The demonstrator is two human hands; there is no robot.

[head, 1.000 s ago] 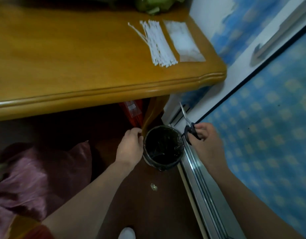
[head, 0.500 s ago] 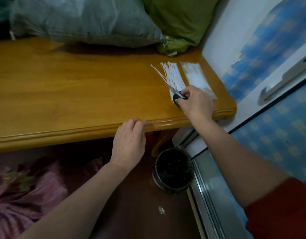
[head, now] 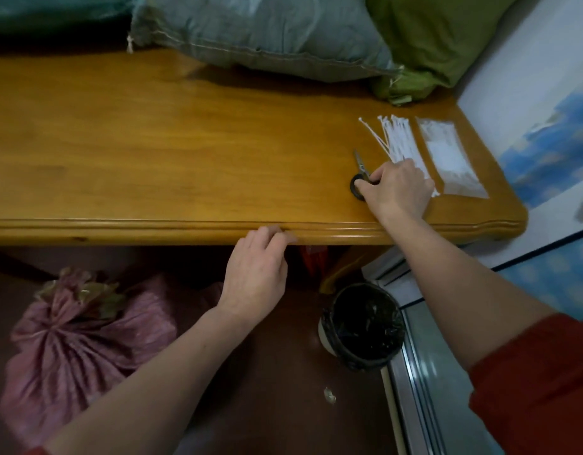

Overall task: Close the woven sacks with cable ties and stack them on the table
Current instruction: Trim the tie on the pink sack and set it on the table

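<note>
On the wooden table (head: 152,142), the person's right hand (head: 396,188) lies near the right end, fingers curled on the black handle of a pair of scissors (head: 359,174). The scissors rest flat on the table with the blades pointing away from the person. Just beyond the hand, and partly under it, is a loose bundle of white cable ties (head: 398,142). Beside the ties, on the right, lies a clear plastic bag (head: 447,156). The left hand (head: 255,277) holds nothing; its fingers are relaxed and the fingertips rest on the table's moulded front edge. Two filled woven sacks lie along the back of the table: a grey-blue sack (head: 267,31) across the middle and a green sack (head: 431,37) at its right, touching it, with its gathered neck pointing toward the ties. A pink sack (head: 77,339) sits on the dark floor below the table at the left, its mouth bunched together. A small bin (head: 362,326) with a black liner stands on the floor between the two forearms, beside a metal door track.
</note>
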